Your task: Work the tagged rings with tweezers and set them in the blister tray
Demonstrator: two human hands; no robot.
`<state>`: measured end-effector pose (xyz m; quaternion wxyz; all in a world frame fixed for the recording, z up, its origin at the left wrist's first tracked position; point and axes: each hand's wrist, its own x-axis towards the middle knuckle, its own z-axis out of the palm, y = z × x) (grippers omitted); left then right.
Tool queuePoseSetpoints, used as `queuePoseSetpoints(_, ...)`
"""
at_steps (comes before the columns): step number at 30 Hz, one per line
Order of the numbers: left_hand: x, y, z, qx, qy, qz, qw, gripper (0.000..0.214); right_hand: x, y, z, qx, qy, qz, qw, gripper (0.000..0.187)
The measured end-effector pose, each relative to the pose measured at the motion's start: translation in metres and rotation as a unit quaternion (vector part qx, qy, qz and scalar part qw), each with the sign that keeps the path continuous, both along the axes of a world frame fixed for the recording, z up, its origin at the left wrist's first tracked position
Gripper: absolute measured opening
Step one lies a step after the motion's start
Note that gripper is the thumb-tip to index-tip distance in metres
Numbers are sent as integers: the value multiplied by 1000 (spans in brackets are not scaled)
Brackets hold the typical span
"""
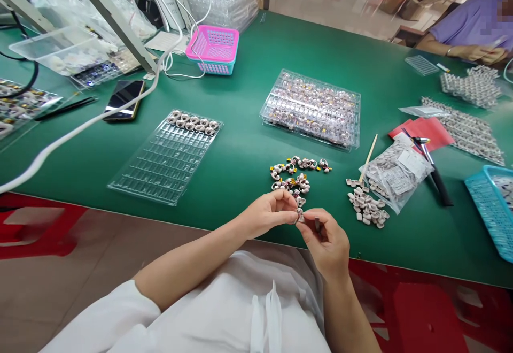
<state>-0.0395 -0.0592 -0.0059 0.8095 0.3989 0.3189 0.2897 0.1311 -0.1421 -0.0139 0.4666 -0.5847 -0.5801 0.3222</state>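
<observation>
Near the table's front edge, my left hand (276,211) and my right hand (326,238) meet, fingertips pinched on one small beige part (300,215). A dark, thin tool (317,224) also sticks out between the fingers of my right hand; its kind is hidden. Just beyond my fingers lie similar beige curved parts with yellow tabs (284,169), in a loose cluster. To the right is a pile of small beige caps (367,207). A clear compartment tray (160,155) at the left carries several beige parts in its far rows.
Stacked clear trays with parts (312,108) stand beyond the cluster. On the right are a plastic bag of caps (396,171), a black-handled hammer (435,174) and a blue basket (491,208). A phone (125,99), tweezers (66,109) and a white cable (80,127) lie left. A co-worker (468,27) sits opposite.
</observation>
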Motion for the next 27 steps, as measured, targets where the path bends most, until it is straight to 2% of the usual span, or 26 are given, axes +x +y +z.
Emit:
queuePoseSetpoints(4,1,-1,-2,51,44,-27,997,30,1,3,4,20,-1,29,999,13)
queuePoseSetpoints(9,5,-4,3,133,131,8,982,15,2,3,3,36,-29,5,999,15)
queuePoseSetpoints(11,6,-5,6,208,157,29,965,14,3,3,2,29,-39,-20,999,14)
queuePoseSetpoints(14,7,-5,8,341,162,69,924,18,4,2,1,21,-33,-40,998,12)
queuePoseSetpoints(17,7,-6,7,420,134,101,892,21,4,3,-1,24,-11,-41,999,10)
queuePoseSetpoints(20,6,-6,7,432,130,103,887,22,3,4,0,1,14,-40,999,11)
queuePoseSetpoints(23,4,-5,10,400,145,81,902,20,3,5,2,-47,33,-28,998,15)
queuePoseSetpoints(27,1,-4,13,349,156,77,921,19,3,8,6,-63,42,-19,997,15)
